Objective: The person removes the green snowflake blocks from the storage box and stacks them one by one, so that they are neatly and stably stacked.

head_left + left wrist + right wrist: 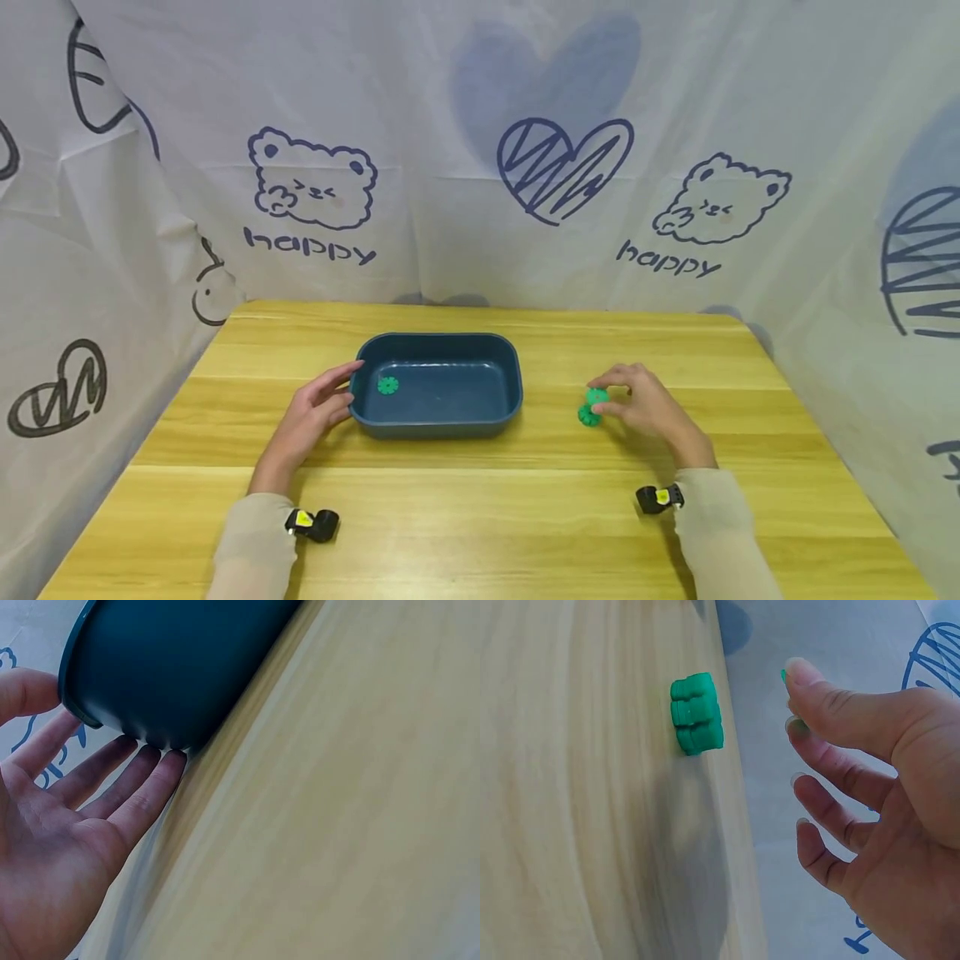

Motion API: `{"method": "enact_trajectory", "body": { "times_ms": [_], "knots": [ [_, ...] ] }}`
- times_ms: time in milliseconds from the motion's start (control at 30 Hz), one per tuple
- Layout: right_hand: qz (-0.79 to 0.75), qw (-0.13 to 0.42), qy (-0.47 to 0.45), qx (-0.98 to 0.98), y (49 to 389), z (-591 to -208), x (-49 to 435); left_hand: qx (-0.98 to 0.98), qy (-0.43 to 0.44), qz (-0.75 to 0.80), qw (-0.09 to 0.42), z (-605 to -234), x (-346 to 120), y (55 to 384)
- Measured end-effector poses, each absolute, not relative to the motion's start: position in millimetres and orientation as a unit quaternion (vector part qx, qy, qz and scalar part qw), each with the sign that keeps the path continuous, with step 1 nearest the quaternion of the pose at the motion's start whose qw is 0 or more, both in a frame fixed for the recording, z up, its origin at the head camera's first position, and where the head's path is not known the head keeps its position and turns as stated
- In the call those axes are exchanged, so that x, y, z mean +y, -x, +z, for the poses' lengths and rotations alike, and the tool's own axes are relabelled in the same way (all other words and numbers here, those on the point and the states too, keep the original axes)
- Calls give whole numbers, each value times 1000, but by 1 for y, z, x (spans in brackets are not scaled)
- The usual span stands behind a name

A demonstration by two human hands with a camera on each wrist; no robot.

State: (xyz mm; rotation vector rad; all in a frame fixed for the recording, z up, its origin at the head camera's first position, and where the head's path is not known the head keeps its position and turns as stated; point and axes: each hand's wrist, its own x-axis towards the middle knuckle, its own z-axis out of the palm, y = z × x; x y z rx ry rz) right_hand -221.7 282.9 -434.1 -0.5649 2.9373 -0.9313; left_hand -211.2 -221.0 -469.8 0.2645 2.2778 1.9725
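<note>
A dark blue rectangular bin (435, 429) stands on the table, with one green notched disc (387, 385) lying inside at its left. My left hand (311, 417) rests against the bin's left end; in the left wrist view its fairly straight fingertips touch the outer wall (165, 675). Between thumb and fingers, my right hand (648, 408) pinches a green notched disc (597, 397), mostly hidden in the right wrist view, where only a green sliver shows at the thumb tip. Below that hand, a small stack of green notched discs (697, 714) sits on the table, apart from the fingers.
The wooden table (450, 517) runs back to a white cloth (435, 108) printed with bears and hearts, which also hangs along both sides. Black wrist cameras are strapped over both sleeves (258, 533).
</note>
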Motion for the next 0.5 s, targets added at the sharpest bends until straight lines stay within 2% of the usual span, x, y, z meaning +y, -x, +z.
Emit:
{"method": "enact_trajectory", "body": {
  "times_ms": [500],
  "knots": [
    [-311,28,180,933,221,-446,287,761,-85,641,60,-476,-222,215]
  ]
}}
